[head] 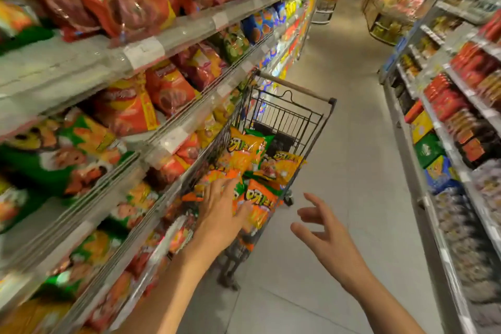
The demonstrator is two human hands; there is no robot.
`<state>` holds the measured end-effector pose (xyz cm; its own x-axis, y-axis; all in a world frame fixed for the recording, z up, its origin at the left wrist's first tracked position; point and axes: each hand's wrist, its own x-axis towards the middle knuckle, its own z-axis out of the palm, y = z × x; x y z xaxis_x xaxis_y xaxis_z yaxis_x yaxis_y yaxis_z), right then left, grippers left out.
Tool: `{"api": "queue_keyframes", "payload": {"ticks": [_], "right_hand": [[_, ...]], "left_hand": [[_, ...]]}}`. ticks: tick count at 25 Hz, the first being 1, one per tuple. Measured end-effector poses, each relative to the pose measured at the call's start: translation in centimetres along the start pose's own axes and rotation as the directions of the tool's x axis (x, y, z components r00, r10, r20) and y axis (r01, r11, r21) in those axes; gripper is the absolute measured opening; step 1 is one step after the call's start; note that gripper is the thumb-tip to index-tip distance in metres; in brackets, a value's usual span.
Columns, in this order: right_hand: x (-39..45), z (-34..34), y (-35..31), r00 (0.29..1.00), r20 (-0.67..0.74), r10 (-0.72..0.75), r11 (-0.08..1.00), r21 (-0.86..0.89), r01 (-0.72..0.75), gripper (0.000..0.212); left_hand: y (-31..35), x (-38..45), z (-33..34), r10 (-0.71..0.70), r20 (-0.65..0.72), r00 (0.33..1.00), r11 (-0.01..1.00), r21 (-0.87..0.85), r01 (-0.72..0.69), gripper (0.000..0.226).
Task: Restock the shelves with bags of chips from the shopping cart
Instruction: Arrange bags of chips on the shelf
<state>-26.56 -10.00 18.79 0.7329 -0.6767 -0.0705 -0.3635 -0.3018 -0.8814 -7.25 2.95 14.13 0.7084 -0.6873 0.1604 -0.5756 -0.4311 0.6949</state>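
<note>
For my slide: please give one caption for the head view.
Left hand reaches into cart of orange chip bags.

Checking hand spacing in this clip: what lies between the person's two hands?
In the head view, the near corner of the shopping cart with an orange chip bag lies beside the left hand; then bare floor up to the open right hand.

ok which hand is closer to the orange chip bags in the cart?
Left. The left hand is over the cart, its fingers reaching onto the orange chip bags. The right hand hangs open in the aisle, outside the cart to its right, touching nothing.
</note>
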Motion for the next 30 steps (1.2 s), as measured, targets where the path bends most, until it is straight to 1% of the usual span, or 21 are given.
{"api": "queue_keyframes", "payload": {"ticks": [3, 6, 8, 10, 12, 15, 16, 19, 20, 22, 23, 25, 26, 28, 29, 30], "right_hand": [[5.5, 0.9, 1.0, 0.999, 0.008, 0.052, 0.999, -0.01, -0.052, 0.059], [10.4, 2.7, 2.3, 0.993, 0.052, 0.102, 0.994, -0.04, -0.1, 0.065], [14.3, 3.8, 3.8, 0.979, 0.11, 0.169, 0.985, -0.047, -0.165, 0.07], [18.5, 4.7, 5.4, 0.959, 0.18, 0.221, 0.975, -0.028, -0.219, 0.072], [23.7, 6.0, 7.5, 0.929, 0.257, 0.266, 0.962, -0.016, -0.271, 0.071], [32.0, 8.4, 11.5, 0.875, 0.337, 0.346, 0.932, -0.018, -0.362, 0.079], [34.6, 9.3, 13.0, 0.852, 0.362, 0.378, 0.918, -0.025, -0.397, 0.081], [41.4, 12.7, 16.9, 0.752, 0.426, 0.503, 0.844, -0.053, -0.534, 0.09], [43.1, 14.0, 17.9, 0.722, 0.445, 0.53, 0.819, -0.047, -0.572, 0.089], [45.9, 16.7, 19.3, 0.686, 0.471, 0.555, 0.775, 0.009, -0.632, 0.083], [46.8, 17.8, 19.5, 0.677, 0.471, 0.565, 0.753, 0.041, -0.657, 0.085], [47.9, 19.7, 19.7, 0.672, 0.449, 0.589, 0.718, 0.091, -0.691, 0.095], [48.2, 20.4, 19.6, 0.663, 0.432, 0.611, 0.696, 0.108, -0.71, 0.099], [48.6, 21.3, 20.0, 0.615, 0.404, 0.678, 0.628, 0.116, -0.769, 0.109], [48.7, 21.5, 20.3, 0.596, 0.389, 0.702, 0.606, 0.114, -0.788, 0.112], [48.8, 21.6, 20.8, 0.589, 0.383, 0.711, 0.597, 0.113, -0.794, 0.109]], "left_hand": [[-3.3, 5.8, 0.3, -0.107, 0.049, 0.993, 0.994, 0.009, 0.106, 0.058], [-6.3, 10.1, 0.4, -0.206, 0.105, 0.973, 0.978, 0.046, 0.203, 0.061], [-8.5, 12.9, 1.1, -0.302, 0.168, 0.939, 0.953, 0.039, 0.299, 0.064], [-10.7, 15.4, 2.3, -0.396, 0.222, 0.891, 0.916, 0.031, 0.4, 0.065], [-13.0, 18.0, 3.9, -0.496, 0.273, 0.824, 0.865, 0.07, 0.497, 0.066], [-16.7, 21.3, 7.4, -0.618, 0.33, 0.713, 0.783, 0.182, 0.595, 0.07], [-17.9, 22.1, 8.8, -0.665, 0.33, 0.67, 0.742, 0.194, 0.642, 0.07], [-21.3, 23.6, 12.8, -0.815, 0.27, 0.513, 0.568, 0.195, 0.8, 0.067], [-22.2, 23.6, 13.7, -0.846, 0.274, 0.457, 0.513, 0.191, 0.836, 0.066], [-23.6, 23.2, 14.9, -0.887, 0.327, 0.326, 0.384, 0.131, 0.914, 0.061], [-23.9, 23.1, 15.1, -0.896, 0.348, 0.275, 0.329, 0.106, 0.938, 0.06], [-24.1, 23.0, 14.6, -0.896, 0.388, 0.216, 0.26, 0.064, 0.964, 0.065], [-23.7, 23.2, 14.1, -0.889, 0.416, 0.193, 0.231, 0.044, 0.972, 0.071], [-22.9, 23.6, 13.4, -0.866, 0.473, 0.164, 0.187, 0.003, 0.982, 0.081], [-22.3, 23.7, 13.3, -0.854, 0.494, 0.162, 0.172, -0.025, 0.985, 0.075], [-21.8, 23.7, 13.3, -0.846, 0.508, 0.162, 0.153, -0.06, 0.986, 0.059]]}}
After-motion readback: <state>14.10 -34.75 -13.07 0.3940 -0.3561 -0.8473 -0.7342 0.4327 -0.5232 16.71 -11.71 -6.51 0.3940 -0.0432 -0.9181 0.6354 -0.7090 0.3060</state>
